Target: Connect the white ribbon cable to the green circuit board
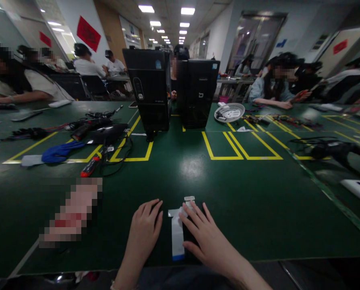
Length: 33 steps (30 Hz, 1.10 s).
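Note:
A white flat ribbon cable (177, 235) with a blue end lies folded on the green table in front of me. Its lower strip points toward the near edge, and a small white end piece shows at the top. Spread fingers of my right hand (204, 231) rest over the folded upper part and hide some of it. To the left of the cable, my left hand (144, 225) lies on the table, palm down, with its fingers lightly bent and nothing in them. A gap separates it from the cable.
Two black computer towers (151, 88) stand ahead. At left are a screwdriver (90, 167), a blue glove (61, 152), cables and a pixelated item (74, 213). A white basket (229, 112) and black cables (334, 149) are at right. Other people sit around.

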Available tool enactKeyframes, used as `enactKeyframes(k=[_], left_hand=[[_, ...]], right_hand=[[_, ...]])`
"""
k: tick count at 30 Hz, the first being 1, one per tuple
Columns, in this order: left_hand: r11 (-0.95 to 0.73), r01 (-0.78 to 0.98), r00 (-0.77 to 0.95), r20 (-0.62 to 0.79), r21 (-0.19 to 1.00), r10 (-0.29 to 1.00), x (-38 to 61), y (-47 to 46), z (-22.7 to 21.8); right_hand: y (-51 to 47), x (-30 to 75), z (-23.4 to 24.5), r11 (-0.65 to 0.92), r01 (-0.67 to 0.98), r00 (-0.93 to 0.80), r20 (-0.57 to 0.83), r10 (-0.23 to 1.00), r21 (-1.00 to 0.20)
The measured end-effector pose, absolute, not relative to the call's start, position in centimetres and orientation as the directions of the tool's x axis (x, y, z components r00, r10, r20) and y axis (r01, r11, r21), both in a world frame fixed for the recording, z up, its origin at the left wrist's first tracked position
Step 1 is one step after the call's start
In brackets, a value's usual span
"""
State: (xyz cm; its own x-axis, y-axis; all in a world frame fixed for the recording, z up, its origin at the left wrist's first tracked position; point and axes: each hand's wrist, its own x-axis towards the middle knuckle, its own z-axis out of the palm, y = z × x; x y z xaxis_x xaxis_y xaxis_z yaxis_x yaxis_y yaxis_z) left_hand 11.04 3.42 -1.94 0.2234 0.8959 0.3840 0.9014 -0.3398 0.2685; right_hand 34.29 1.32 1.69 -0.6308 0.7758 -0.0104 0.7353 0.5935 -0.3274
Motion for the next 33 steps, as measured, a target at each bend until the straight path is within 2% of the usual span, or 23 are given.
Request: enactKeyframes(k=[2, 4, 6, 8, 10, 12, 15, 18, 22, 30, 33], left_hand=[[-0.336, 0.904, 0.224, 0.377, 0.265, 0.899, 11.1, 3.4, -1.9], [-0.331, 0.906, 0.223, 0.368, 0.263, 0.903, 11.1, 3.4, -1.7], [-0.325, 0.909, 0.22, 0.362, 0.261, 0.906, 11.2, 3.4, -1.6], [-0.325, 0.91, 0.221, 0.36, 0.259, 0.906, 11.2, 3.4, -1.5], [-0.324, 0.91, 0.221, 0.357, 0.259, 0.908, 11.2, 3.4, -1.5], [-0.319, 0.911, 0.217, 0.354, 0.26, 0.91, 11.2, 3.4, -1.6], [-0.309, 0.915, 0.209, 0.35, 0.261, 0.913, 11.1, 3.4, -1.7], [-0.309, 0.914, 0.208, 0.349, 0.263, 0.914, 11.1, 3.4, -1.7], [-0.314, 0.913, 0.212, 0.357, 0.26, 0.91, 11.1, 3.5, -1.6], [-0.326, 0.91, 0.222, 0.363, 0.256, 0.905, 11.0, 3.5, -2.0], [-0.323, 0.91, 0.22, 0.359, 0.258, 0.907, 11.0, 3.4, -1.9]], right_hand=[[1.8, 36.0, 1.9, 0.592, 0.753, -0.604, 0.055, 0.795, -0.289], [2.9, 39.3, 1.9, 0.486, 0.843, -0.467, 0.137, 0.874, -0.232], [4.3, 44.2, 1.8, 0.24, 0.954, -0.197, 0.229, 0.953, -0.179], [5.3, 50.1, 1.6, -0.073, 0.988, 0.11, 0.298, 0.948, -0.135], [5.3, 55.9, 1.4, -0.377, 0.92, 0.391, 0.277, 0.878, -0.106], [4.6, 60.7, 1.2, -0.622, 0.772, 0.634, 0.212, 0.743, -0.13], [2.9, 65.3, 0.5, -0.807, 0.56, 0.828, 0.085, 0.554, -0.19], [1.9, 67.4, -0.7, -0.83, 0.517, 0.848, -0.006, 0.53, -0.206], [1.5, 68.1, -1.9, -0.79, 0.594, 0.802, 0.04, 0.596, -0.151], [0.7, 68.6, -2.2, -0.762, 0.643, 0.765, 0.007, 0.645, -0.07], [0.2, 69.9, -3.3, -0.702, 0.712, 0.699, 0.07, 0.712, 0.025]])
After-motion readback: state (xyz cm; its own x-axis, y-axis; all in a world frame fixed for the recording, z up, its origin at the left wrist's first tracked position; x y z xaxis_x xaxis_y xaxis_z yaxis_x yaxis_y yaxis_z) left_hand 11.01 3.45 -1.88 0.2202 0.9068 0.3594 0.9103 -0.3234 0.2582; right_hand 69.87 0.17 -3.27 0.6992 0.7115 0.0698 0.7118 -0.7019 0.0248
